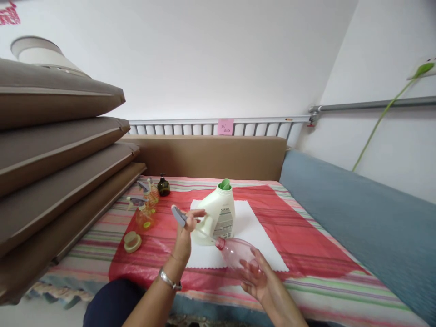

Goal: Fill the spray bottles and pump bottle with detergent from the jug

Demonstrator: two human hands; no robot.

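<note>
My left hand point(184, 237) is closed around a grey trigger spray head point(179, 216). Its thin dip tube runs to the mouth of a clear pink bottle point(237, 254); I cannot tell how far the tube reaches inside. Wrapped around the lower part of that bottle is my right hand point(266, 282), which tilts it with the neck toward the left. Just behind both hands stands a large pale green detergent jug point(218, 210) without its cap, its green pour spout point(225, 184) showing on top. A white sheet point(250, 236) lies under the jug.
Left on the red plastic sheet point(269, 204) stand several spray bottles point(146, 217), a dark pump bottle point(164, 186) and a pale cap point(132, 241). Stacked brown cushions point(57, 145) rise at the left. A blue padded panel point(350, 209) borders the right.
</note>
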